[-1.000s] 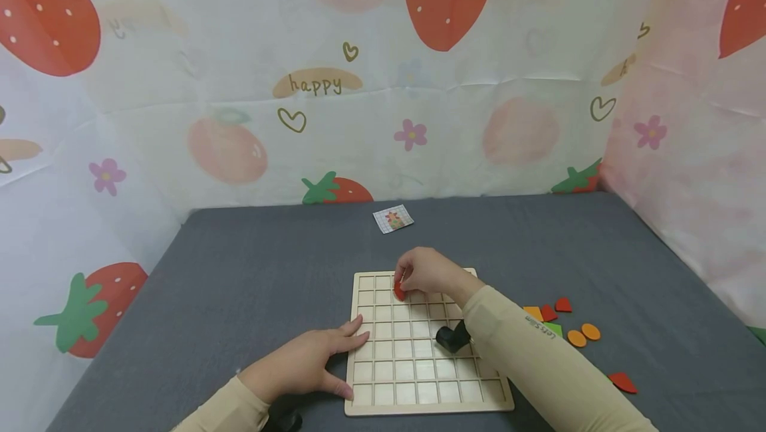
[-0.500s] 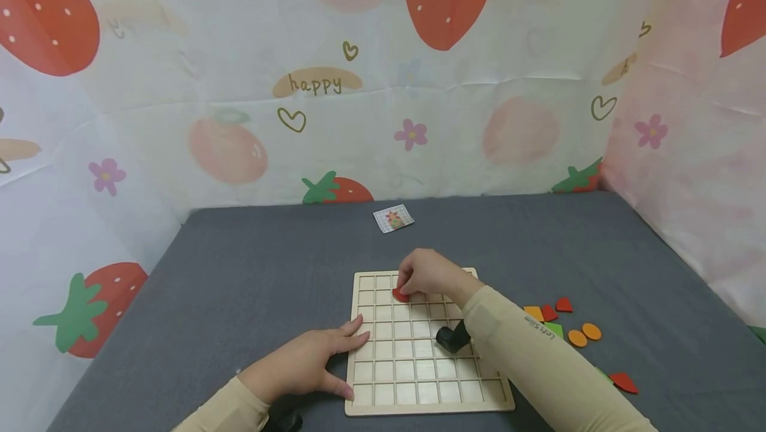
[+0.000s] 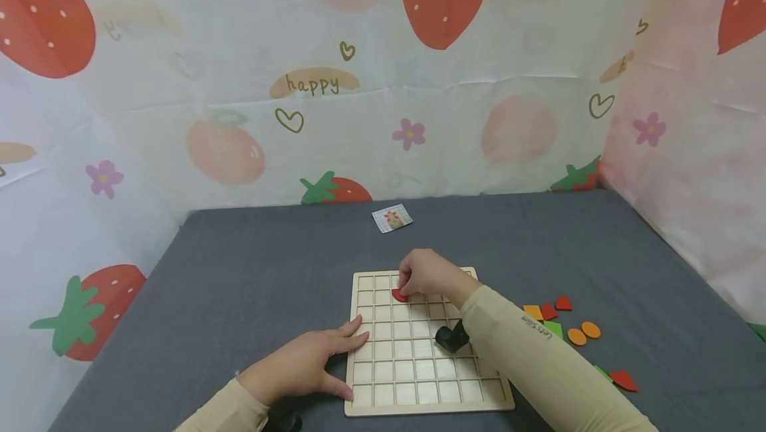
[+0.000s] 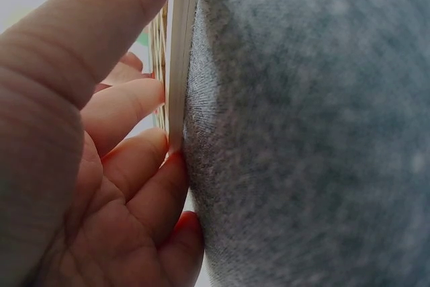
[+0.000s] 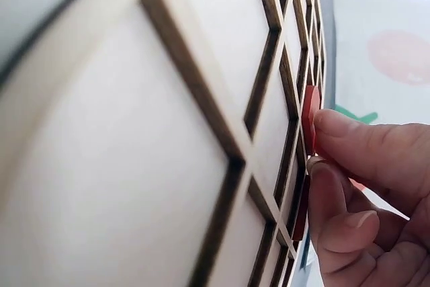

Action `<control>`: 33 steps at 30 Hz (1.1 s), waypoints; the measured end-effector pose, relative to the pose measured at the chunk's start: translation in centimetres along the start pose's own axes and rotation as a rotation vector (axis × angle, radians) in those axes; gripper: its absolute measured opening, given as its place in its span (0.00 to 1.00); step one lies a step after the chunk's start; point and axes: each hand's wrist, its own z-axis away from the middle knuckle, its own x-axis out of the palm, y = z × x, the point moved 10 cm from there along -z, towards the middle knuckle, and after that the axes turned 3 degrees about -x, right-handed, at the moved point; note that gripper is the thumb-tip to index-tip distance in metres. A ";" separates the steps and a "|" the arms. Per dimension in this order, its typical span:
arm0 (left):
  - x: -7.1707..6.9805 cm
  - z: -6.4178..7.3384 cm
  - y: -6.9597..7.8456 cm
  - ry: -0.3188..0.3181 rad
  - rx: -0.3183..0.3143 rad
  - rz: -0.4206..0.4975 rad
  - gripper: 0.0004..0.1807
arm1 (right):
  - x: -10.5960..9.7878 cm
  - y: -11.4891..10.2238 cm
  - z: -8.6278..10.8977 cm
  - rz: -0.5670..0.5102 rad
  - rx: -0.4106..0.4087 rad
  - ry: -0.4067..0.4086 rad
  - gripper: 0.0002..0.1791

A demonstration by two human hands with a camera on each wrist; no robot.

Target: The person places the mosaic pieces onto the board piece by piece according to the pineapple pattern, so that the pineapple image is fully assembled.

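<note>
Piece (image 3: 398,296), red (seemingly round-edged).

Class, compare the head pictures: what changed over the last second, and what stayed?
The red piece, tilted on edge a second ago, now lies flatter on the grid board; the right hand, still touching it, shifted slightly right. The left hand stays at the board's left edge; the picture card and orange discs stayed put.
</note>
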 end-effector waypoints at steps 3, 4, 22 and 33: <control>0.0 0.0 0.0 0.001 -0.001 0.002 0.48 | 0.0 0.0 0.1 -0.002 -0.003 -0.003 0.09; 0.0 0.0 0.0 0.000 -0.001 0.004 0.48 | 0.0 0.0 0.1 -0.007 -0.005 -0.003 0.08; 0.0 -0.2 -0.1 -0.002 -0.005 0.003 0.48 | -3.7 1.8 2.7 -0.282 -0.005 -0.016 0.04; 0.1 -0.2 0.0 0.002 -0.001 -0.010 0.49 | -6.1 3.9 5.3 -0.298 0.009 0.003 0.06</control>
